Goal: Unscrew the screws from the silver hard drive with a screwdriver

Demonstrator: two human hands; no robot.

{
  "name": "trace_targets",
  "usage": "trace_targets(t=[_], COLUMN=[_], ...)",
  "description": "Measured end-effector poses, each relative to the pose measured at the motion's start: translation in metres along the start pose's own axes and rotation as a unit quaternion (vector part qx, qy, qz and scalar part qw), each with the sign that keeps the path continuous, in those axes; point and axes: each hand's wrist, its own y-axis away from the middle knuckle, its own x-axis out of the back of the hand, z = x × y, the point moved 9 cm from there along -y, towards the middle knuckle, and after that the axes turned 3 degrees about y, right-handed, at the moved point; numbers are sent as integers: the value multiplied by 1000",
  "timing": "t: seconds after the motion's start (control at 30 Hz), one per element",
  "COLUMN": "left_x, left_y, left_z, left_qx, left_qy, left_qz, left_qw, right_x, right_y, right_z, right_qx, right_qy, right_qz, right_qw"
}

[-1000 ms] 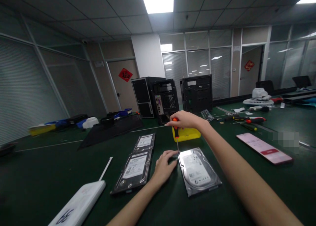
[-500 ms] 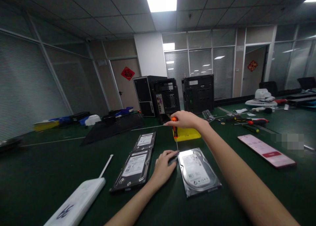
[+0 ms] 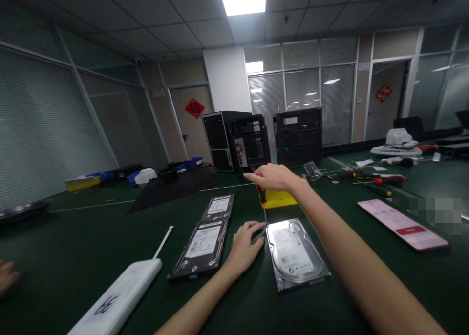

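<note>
A hard drive (image 3: 289, 244) with a silver cover and white label lies flat on the green table. My right hand (image 3: 274, 177) is closed over the orange-and-black handle of a screwdriver (image 3: 261, 194). Its shaft points down, with the tip at the drive's far left corner. Beside that corner rests my left hand (image 3: 245, 242), thumb and index finger apart, fingertips close to the screwdriver tip and the drive's edge. Left of this hand lie two more hard drives, a near one (image 3: 203, 242) and a far one (image 3: 220, 206). The screw under the tip, if any, is too small to see.
Behind the screwdriver sits a yellow tray (image 3: 280, 199). Black computer cases (image 3: 298, 137) stand at the back. A pink-screened phone (image 3: 403, 223) and pliers (image 3: 390, 179) lie to the right. At left are a white device (image 3: 120, 296) and another person's hand (image 3: 8, 276).
The view has turned slightly left. The screwdriver handle leans a little more, its tip still at the drive's corner. Another person's hand has appeared at the left edge.
</note>
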Motion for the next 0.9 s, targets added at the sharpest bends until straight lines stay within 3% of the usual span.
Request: trace_targets(t=[0.2, 0.43, 0.63, 0.9], left_x=[1, 2, 2, 2], left_y=[0, 4, 3, 3], left_z=[2, 4, 2, 4], left_qx=[11, 2, 7, 5], left_qy=[10, 16, 25, 18], left_qz=[-5, 3, 5, 1], left_qw=[1000, 1000, 1000, 1000], right_x=[-12, -16, -18, -14], right_y=[2, -2, 1, -3], right_z=[-11, 3, 4, 0], right_qx=[58, 42, 35, 58], right_qy=[-151, -169, -199, -174], right_qz=[-96, -75, -112, -56], right_qw=[982, 982, 973, 981])
